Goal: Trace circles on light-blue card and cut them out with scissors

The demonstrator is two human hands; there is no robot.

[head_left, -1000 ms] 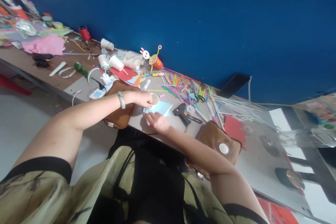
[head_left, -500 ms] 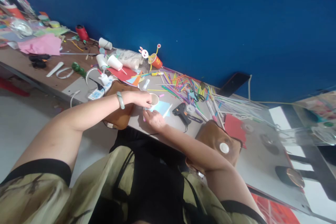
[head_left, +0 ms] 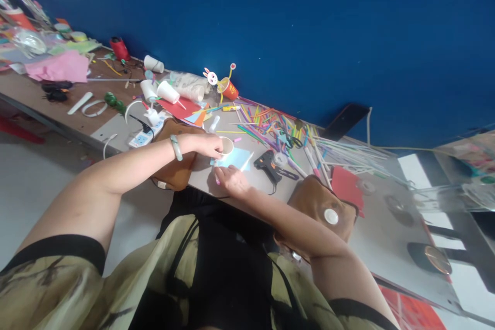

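My left hand [head_left: 211,145], with a pale green bangle on the wrist, grips a small paper cup [head_left: 226,145] that stands mouth up on a light blue sheet of paper [head_left: 237,159]. My right hand [head_left: 231,179] rests on the near edge of that sheet, fingers closed round a pink pen [head_left: 217,181] whose tip shows below the hand. Both hands are at the near edge of the grey table [head_left: 255,181].
A black glue gun [head_left: 267,164] lies just right of the sheet. Beyond it lie several coloured straws and sticks [head_left: 270,128]. Brown bags [head_left: 323,203] sit at either side, a power strip [head_left: 144,136] and white cups [head_left: 167,93] to the left.
My right hand shifted slightly left along the paper's edge and back again. My left hand stayed on the cup.
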